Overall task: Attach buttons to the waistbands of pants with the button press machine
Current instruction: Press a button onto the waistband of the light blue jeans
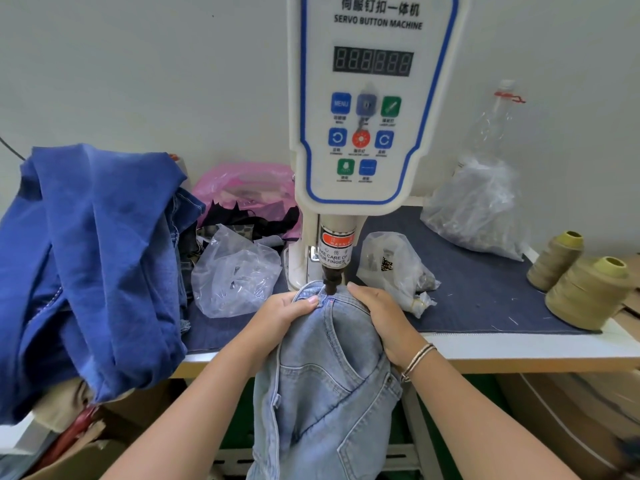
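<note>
A white servo button machine (370,109) stands at the table's middle, its dark press head (330,284) pointing down onto the waistband of light blue jeans (325,382). The jeans hang off the table's front edge toward me. My left hand (282,315) pinches the waistband just left of the press head, thumb on top. My right hand (379,318) grips the folded waistband on the right side, fingers curled over the fabric. A small red light dot shows on the denim under the head. No button is visible.
A pile of dark blue pants (90,265) fills the left. Clear plastic bags (232,275) and a bag of buttons (394,268) flank the machine. Two beige thread cones (585,292) stand at right. A pink bag (242,188) and a plastic bottle (491,123) sit at the back.
</note>
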Action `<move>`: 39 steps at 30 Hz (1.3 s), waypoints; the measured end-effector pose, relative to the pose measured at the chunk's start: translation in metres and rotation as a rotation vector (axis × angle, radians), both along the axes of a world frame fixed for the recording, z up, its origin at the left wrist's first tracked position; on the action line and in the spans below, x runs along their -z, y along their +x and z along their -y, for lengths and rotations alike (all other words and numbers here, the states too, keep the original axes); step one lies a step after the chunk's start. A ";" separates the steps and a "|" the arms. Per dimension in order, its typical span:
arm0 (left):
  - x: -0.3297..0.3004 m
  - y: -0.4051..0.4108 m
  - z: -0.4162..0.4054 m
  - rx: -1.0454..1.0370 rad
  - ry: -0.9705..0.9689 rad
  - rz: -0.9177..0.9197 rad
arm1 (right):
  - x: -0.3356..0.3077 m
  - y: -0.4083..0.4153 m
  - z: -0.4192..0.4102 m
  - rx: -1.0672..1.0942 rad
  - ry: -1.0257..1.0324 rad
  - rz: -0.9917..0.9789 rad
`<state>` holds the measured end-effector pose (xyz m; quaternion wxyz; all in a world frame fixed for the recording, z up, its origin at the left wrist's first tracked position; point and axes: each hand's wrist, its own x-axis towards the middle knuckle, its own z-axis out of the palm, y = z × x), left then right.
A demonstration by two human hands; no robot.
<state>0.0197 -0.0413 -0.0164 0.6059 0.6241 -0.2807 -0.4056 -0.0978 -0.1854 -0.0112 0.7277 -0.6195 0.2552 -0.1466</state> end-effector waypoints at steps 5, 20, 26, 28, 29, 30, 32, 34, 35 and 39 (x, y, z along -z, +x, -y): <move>0.000 0.000 0.001 -0.001 -0.018 -0.015 | -0.002 0.000 -0.002 0.003 0.021 0.014; 0.000 -0.002 0.000 0.003 -0.051 -0.052 | -0.003 0.000 -0.003 -0.013 -0.025 -0.006; 0.001 -0.003 -0.001 0.002 -0.072 -0.024 | -0.001 0.000 -0.003 -0.039 -0.050 0.004; 0.000 -0.004 -0.003 0.014 -0.087 0.001 | -0.002 -0.002 -0.005 -0.044 -0.066 0.012; 0.000 -0.005 -0.004 0.020 -0.092 0.005 | -0.003 -0.003 -0.005 -0.040 -0.063 0.021; -0.001 -0.005 -0.004 0.019 -0.095 0.002 | -0.004 -0.004 -0.005 -0.036 -0.053 0.033; -0.003 -0.004 -0.005 0.010 -0.087 0.001 | -0.009 -0.006 -0.007 -0.042 -0.052 0.039; -0.003 -0.003 -0.007 0.011 -0.078 0.014 | -0.010 -0.010 -0.009 -0.089 -0.068 0.037; -0.003 -0.002 -0.009 0.024 -0.070 0.023 | -0.010 -0.013 -0.011 -0.123 -0.058 0.023; -0.001 0.004 -0.018 0.137 -0.025 0.088 | -0.016 -0.031 -0.015 -0.307 -0.245 -0.165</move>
